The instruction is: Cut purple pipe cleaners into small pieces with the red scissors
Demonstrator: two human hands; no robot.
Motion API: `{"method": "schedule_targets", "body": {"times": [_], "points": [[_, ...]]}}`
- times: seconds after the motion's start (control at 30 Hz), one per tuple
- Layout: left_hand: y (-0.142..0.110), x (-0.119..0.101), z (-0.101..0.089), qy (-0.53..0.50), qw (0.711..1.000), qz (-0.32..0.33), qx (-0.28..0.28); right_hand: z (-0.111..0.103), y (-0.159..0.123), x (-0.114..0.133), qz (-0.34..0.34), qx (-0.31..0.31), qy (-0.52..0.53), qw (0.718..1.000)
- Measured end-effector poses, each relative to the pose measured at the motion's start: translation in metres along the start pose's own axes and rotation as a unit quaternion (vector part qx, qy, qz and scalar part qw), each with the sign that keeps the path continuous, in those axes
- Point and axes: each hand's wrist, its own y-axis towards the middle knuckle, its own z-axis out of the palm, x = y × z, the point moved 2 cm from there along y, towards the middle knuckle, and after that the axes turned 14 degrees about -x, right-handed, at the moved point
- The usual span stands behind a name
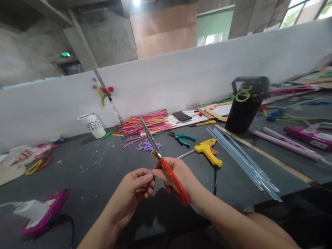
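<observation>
Red-handled scissors (pixel 174 178) rest in my right hand (pixel 178 171), which is closed around them, their blades pointing up and to the left. My left hand (pixel 138 183) is closed in a pinch, its thumb and fingertips meeting those of my right hand. A tiny purple piece (pixel 153 171) shows between the fingertips; most of it is hidden. Beyond my hands lies a small heap of short purple fuzzy pieces (pixel 146 145). A bit of yellow (pixel 155 154) shows by the scissors' pivot, too small to name.
A yellow glue gun (pixel 209 152), teal-handled pliers (pixel 184 139) and clear glue sticks (pixel 238 159) lie to the right. A bundle of colourful pipe cleaners (pixel 145 122) is behind. A white cup (pixel 93 126), black flask (pixel 243 107) and magenta power strip (pixel 55 207) stand around.
</observation>
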Motion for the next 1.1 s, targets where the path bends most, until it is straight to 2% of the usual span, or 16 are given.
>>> {"method": "schedule_targets", "body": {"times": [0.2, 0.43, 0.57, 0.7, 0.83, 1.1], "points": [[0.0, 0.005, -0.008, 0.036, 0.999, 0.033, 0.012, 0.009, -0.008, -0.004, -0.025, -0.018, -0.012, 0.999], [0.0, 0.002, -0.012, 0.131, 0.98, 0.148, 0.033, 0.01, -0.008, -0.003, -0.035, -0.03, -0.02, 0.999], [-0.001, -0.002, -0.015, 0.143, 0.97, 0.197, 0.01, 0.009, -0.009, -0.002, -0.039, -0.037, -0.035, 0.998], [-0.002, -0.003, -0.012, 0.112, 0.975, 0.193, 0.017, 0.01, -0.009, -0.004, -0.033, 0.0, -0.024, 0.999], [-0.002, -0.002, -0.008, 0.131, 0.973, 0.187, 0.02, 0.009, -0.008, -0.007, -0.029, -0.005, -0.048, 0.998], [-0.003, 0.0, -0.005, 0.24, 0.941, 0.235, -0.051, 0.008, -0.009, -0.008, -0.073, -0.034, -0.102, 0.992]]}}
